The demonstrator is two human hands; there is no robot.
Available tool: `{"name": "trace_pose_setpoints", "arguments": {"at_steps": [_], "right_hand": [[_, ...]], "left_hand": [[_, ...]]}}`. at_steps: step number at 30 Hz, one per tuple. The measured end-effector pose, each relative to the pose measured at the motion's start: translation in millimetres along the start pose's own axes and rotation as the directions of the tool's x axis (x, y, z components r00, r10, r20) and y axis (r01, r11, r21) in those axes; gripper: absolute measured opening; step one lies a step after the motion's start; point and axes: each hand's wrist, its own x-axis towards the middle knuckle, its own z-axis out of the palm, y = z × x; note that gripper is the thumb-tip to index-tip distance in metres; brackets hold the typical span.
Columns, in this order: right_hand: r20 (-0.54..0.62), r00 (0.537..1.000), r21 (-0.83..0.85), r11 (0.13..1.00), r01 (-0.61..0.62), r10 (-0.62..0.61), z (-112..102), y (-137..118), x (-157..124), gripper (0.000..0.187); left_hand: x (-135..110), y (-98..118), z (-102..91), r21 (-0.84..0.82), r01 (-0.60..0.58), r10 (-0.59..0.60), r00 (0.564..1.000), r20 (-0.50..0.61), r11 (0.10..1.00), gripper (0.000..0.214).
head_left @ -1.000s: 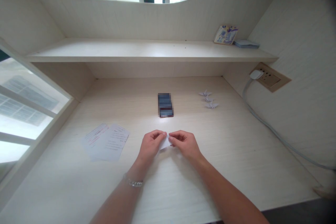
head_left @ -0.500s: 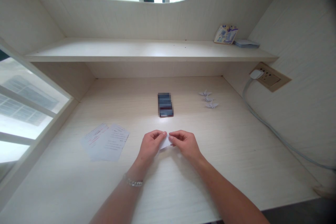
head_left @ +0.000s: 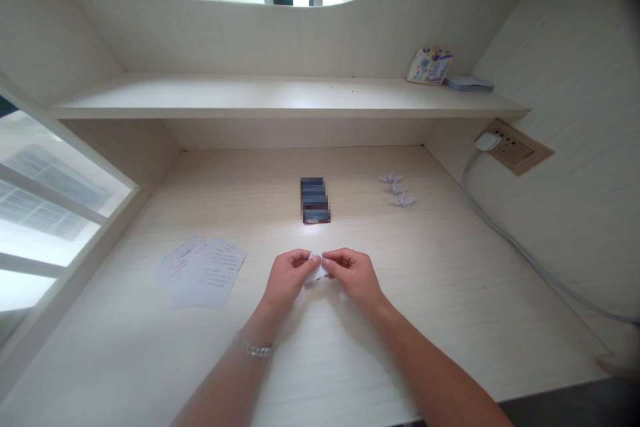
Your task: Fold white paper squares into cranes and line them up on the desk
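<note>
Between my two hands is a small piece of white folded paper (head_left: 313, 275), partly covered by my fingers. My left hand (head_left: 289, 272) pinches its left side, thumb on top; a silver chain bracelet (head_left: 256, 349) circles that wrist. On the other side, my right hand (head_left: 353, 273) grips the paper's right edge between thumb and fingers. Just beyond the hands lies a dark phone (head_left: 315, 200), its screen blurred out. Several small folded paper cranes (head_left: 403, 201) sit in a short column to the right of the phone.
Sheets of paper with writing (head_left: 207, 273) overlap on the desk at left. A shelf (head_left: 290, 95) spans the back, bearing a colourful packet (head_left: 430, 67) and a flat stack (head_left: 469, 83). A grey cable (head_left: 515, 243) runs from a wall socket (head_left: 523, 149) down the right side.
My left thumb has shifted slightly down and right over the paper, and more of the paper's top edge shows. My right hand has hardly moved.
</note>
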Motion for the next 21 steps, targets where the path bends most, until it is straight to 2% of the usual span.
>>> {"name": "trace_pose_setpoints", "arguments": {"at_steps": [7, 14, 21], "right_hand": [[0.033, 0.999, 0.023, 1.000, 0.019, -0.020, 0.2, 1.0, -0.1, 0.024], [0.129, 0.991, 0.001, 0.999, -0.048, 0.047, -4.3, 2.5, 1.9, 0.024], [0.112, 0.992, -0.042, 0.998, -0.048, 0.052, -5.7, 2.3, 2.0, 0.026]], "left_hand": [[1.4, -1.6, -0.5, 0.046, -0.037, 0.038, 0.999, -0.029, 0.998, 0.025], [2.7, -2.2, -3.4, 0.099, -0.053, 0.058, 0.997, -0.047, 0.994, 0.026], [0.5, 1.1, 0.3, 0.001, -0.005, 0.005, 1.000, -0.006, 1.000, 0.026]]}}
